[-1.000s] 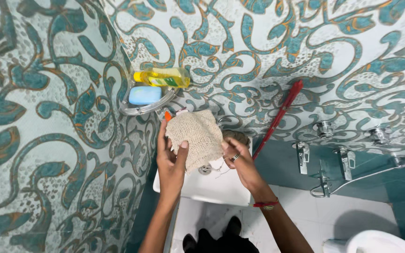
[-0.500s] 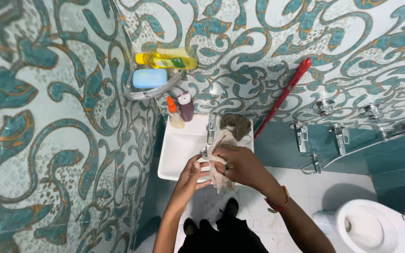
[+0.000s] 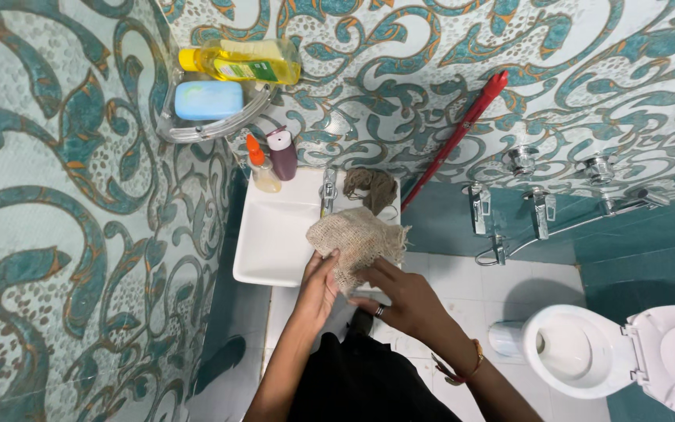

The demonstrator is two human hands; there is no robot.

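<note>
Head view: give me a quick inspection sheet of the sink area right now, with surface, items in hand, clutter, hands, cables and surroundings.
Surface: white sink, basin bare; tap at its back edge.
Job's things: burlap cloth spread above the sink's front right corner.
Clutter: orange-capped bottle and maroon bottle on the sink's back left corner; brown scrubber wad at back right.
Grippers: left hand and right hand both grip the cloth's lower edge.
Cables: nothing seen.
Surroundings: corner shelf with yellow bottle and blue soap; red-handled tool leaning on the wall; wall taps; toilet, lid up.
</note>
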